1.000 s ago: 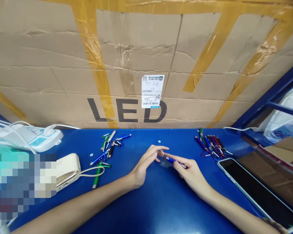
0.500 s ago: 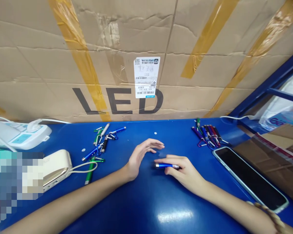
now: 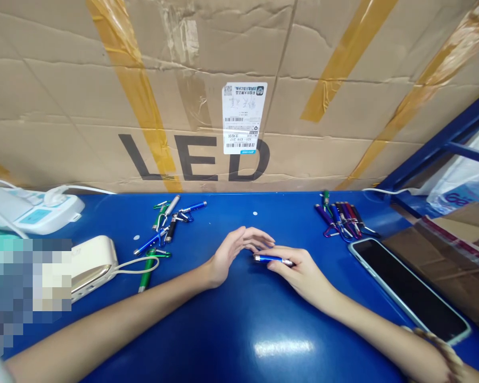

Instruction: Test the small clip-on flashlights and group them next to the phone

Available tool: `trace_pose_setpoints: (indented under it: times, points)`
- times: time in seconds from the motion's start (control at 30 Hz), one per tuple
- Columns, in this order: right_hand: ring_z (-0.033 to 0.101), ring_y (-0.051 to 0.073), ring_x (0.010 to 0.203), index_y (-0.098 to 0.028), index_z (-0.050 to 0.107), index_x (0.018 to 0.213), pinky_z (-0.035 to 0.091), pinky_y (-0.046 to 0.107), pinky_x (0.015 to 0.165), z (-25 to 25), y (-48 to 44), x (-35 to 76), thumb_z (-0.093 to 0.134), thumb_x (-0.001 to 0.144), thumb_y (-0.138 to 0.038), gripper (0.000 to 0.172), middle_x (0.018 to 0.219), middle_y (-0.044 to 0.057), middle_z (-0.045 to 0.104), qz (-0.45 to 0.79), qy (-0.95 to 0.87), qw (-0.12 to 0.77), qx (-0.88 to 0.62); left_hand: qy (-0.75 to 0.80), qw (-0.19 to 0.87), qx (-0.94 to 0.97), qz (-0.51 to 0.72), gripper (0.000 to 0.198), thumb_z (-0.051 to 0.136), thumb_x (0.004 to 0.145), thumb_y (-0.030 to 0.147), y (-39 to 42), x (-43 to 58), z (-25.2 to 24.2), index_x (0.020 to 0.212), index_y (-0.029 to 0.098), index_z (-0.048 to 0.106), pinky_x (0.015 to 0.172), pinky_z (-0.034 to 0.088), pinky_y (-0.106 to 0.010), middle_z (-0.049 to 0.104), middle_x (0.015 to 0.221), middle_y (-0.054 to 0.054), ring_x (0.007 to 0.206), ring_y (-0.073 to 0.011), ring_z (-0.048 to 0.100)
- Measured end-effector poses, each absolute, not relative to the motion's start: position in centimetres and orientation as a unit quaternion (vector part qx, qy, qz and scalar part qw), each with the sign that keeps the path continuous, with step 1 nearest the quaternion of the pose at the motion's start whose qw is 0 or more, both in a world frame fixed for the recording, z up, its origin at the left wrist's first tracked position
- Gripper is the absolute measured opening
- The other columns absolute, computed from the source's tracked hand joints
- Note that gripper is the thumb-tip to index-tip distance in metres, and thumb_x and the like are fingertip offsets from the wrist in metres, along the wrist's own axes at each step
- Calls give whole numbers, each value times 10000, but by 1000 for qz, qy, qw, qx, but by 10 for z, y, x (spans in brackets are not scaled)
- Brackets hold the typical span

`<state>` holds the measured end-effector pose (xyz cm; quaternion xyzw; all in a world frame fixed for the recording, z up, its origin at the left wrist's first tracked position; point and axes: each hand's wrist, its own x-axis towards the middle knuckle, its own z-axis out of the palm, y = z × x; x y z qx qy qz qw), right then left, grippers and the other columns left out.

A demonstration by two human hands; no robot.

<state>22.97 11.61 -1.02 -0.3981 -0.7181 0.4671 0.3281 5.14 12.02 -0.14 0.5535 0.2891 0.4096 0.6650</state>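
Note:
My right hand (image 3: 297,271) is shut on a short blue metal pen with a carabiner-style light (image 3: 273,259), pinching it between thumb and fingers. My left hand (image 3: 237,250) holds nothing; its curved fingers sit just left of the pen, close to my right fingers. Beyond the hands, a loose heap of blue, green and silver pens with clips (image 3: 170,223) lies to the left. A tidier bunch of purple, blue and red pens (image 3: 343,221) lies to the right. A green pen (image 3: 147,271) rests apart near the left heap.
The blue table (image 3: 263,319) ends at a cardboard box marked LED (image 3: 195,157). A phone (image 3: 409,290) lies to the right, a cream power bank (image 3: 91,266) with a cord and a white power strip (image 3: 34,214) to the left. A blurred patch covers the far left.
My left fingers have curled in toward the pen and my right hand. The view has tilted slightly downward since the oldest frame, and the pen stays in my right hand.

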Motion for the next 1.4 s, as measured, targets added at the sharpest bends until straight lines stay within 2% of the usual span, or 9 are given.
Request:
trace_pose_setpoints:
  times: [0.2,0.5,0.73,0.87,0.97,1.27,1.4]
  points:
    - [665,215,926,-223,742,942,495,338,873,-9,116,229,594,820,-341,225,982,45,732,453,-730,317,-402,296,650,575,399,500,247,883,455,120,51,-3,952,122,614,839,376,-340,650,984,-116,953,-248,556]
    - [635,213,994,-224,720,1014,475,339,900,-8,116,231,464,905,-408,334,1051,61,709,441,-749,300,-393,299,649,569,408,487,300,858,477,122,52,-5,939,126,627,843,399,-351,669,962,-113,944,-254,584]
    - [644,192,885,-236,734,969,495,303,806,-8,116,230,621,811,-357,229,967,47,720,449,-751,297,-382,293,644,577,409,464,323,833,473,121,51,-5,932,137,629,812,398,-339,663,966,-107,951,-256,578]
    - [605,160,727,-241,735,977,476,263,635,-8,116,231,638,798,-379,246,822,36,700,446,-767,285,-363,286,654,568,409,465,333,831,478,121,51,-6,935,130,625,781,402,-331,663,935,-109,919,-251,581]
    - [578,146,690,-240,732,988,459,252,589,-7,116,231,631,799,-362,247,798,32,674,442,-772,274,-366,288,650,572,409,447,333,846,464,121,52,-6,930,135,624,786,403,-328,659,938,-102,909,-242,578]
    - [647,187,822,-257,736,967,522,294,691,-8,117,231,616,803,-316,211,959,38,720,446,-757,298,-372,285,626,605,401,477,277,876,449,121,47,-7,986,144,626,840,407,-339,653,1024,-104,991,-255,572]
    - [647,198,940,-261,730,984,510,327,843,-9,118,231,607,820,-284,206,1000,35,722,452,-756,308,-361,287,625,608,398,473,277,881,433,121,48,-7,994,134,625,855,411,-349,649,1037,-109,996,-258,574]
